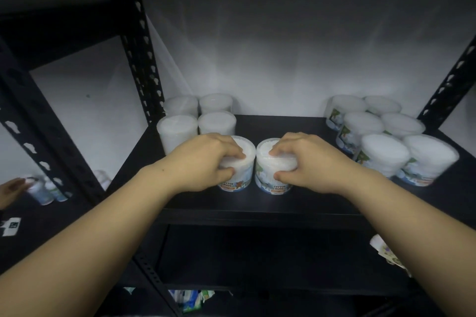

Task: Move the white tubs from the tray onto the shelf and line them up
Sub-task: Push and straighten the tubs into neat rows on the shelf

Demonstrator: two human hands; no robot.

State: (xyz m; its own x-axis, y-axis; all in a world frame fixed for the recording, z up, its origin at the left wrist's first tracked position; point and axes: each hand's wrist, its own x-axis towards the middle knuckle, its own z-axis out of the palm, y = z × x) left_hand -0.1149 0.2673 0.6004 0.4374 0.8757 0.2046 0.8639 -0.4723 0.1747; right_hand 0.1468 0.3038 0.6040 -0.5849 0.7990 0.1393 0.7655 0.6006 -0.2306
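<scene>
"COTTON BUDS" is printed in blue on the label low on the front of the right tub (275, 162), at about 6 o'clock on its wall. The same words, partly covered by the left hand (206, 159), are read on the left tub (238, 162) just beside it. Labels on the tubs at 3 o'clock (386, 154) are too blurred to be read.

— What is the person wearing on the arms?

— Nothing that shows: both forearms are bare from the bottom edge up to the wrists, with no sleeve or cuff in view.

— Gloves, rings, a watch?

— The left hand (206, 162) and the right hand (311, 162) are bare, wrists unadorned. The fingers (233, 153) have short, unpainted nails.
</scene>
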